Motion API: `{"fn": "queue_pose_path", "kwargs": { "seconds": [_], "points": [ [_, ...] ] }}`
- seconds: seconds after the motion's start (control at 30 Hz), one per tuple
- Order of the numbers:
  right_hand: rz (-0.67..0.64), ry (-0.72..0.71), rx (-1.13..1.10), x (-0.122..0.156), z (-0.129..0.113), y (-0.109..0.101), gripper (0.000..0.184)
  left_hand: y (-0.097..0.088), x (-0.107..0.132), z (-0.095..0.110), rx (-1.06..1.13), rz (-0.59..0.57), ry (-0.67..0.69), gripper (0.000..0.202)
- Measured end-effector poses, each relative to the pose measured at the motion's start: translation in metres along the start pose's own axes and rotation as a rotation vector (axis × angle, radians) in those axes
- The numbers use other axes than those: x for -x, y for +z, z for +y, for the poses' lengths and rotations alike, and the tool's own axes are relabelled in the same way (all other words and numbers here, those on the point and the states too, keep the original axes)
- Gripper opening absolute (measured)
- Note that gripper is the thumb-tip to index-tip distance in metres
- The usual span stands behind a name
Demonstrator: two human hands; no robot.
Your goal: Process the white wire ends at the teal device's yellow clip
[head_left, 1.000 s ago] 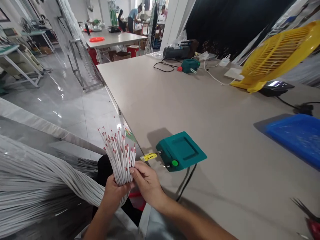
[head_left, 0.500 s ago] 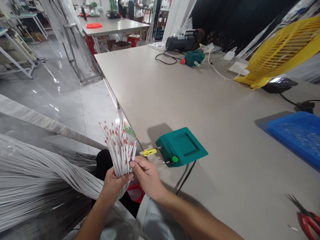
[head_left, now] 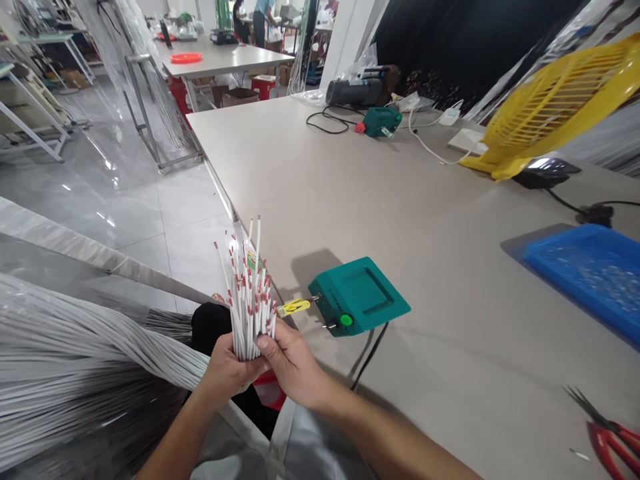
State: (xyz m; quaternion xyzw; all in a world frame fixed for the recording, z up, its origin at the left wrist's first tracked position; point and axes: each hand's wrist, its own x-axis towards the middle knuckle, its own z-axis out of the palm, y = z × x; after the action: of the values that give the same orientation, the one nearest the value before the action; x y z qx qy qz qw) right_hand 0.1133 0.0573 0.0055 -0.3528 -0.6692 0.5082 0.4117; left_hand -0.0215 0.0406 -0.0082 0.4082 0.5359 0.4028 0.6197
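Observation:
A thick bundle of white cables [head_left: 249, 320] with red tips stands upright between my hands. My left hand [head_left: 231, 370] is wrapped round it from below and the left. My right hand [head_left: 293, 360] grips its right side, thumb across the front; the fingers behind are hidden. Two strands rise above the others. Just right of the bundle, at the table edge, sits a green tester box [head_left: 363, 293] with a round green button [head_left: 346, 320] and metal prongs. A yellow tag or clip [head_left: 294, 307] is at one prong. The cables run off in a long hank [head_left: 125, 347] to the left.
On the table [head_left: 310, 173] lie red-handled pliers [head_left: 607, 427] at the lower right and a blue tray [head_left: 590, 273]. A yellow fan [head_left: 560, 107] and a second green box [head_left: 381, 121] with cords stand farther back. Two people [head_left: 260, 23] are in the distance.
The cable bundle has shifted slightly right and become more upright and tighter. Two strands now stick up higher. My right hand has closed more fully round its right side.

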Motion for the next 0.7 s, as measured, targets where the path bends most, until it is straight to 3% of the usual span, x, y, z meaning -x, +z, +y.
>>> {"fn": "queue_pose_path", "kwargs": {
  "seconds": [0.17, 0.27, 0.47, 0.57, 0.7],
  "points": [
    [-0.114, -0.15, 0.127, -0.005, -0.011, -0.008, 0.031, -0.013, -0.016, 0.026, -0.1, -0.274, 0.152, 0.026],
    [-0.109, -0.151, 0.223, -0.006, -0.013, -0.013, 0.029, -0.013, -0.025, 0.035, -0.195, -0.352, 0.21, 0.032],
    [0.023, -0.049, 0.3, -0.007, -0.015, -0.021, 0.019, 0.006, -0.027, 0.032, -0.083, -0.196, 0.31, 0.038],
    [0.127, -0.057, 0.31, -0.007, -0.014, -0.023, 0.014, 0.008, -0.023, 0.023, 0.003, -0.157, 0.231, 0.034],
    [0.157, -0.071, 0.313, -0.007, -0.01, -0.023, 0.018, 0.004, -0.018, 0.009, 0.037, -0.161, 0.139, 0.018]
  ]
}}
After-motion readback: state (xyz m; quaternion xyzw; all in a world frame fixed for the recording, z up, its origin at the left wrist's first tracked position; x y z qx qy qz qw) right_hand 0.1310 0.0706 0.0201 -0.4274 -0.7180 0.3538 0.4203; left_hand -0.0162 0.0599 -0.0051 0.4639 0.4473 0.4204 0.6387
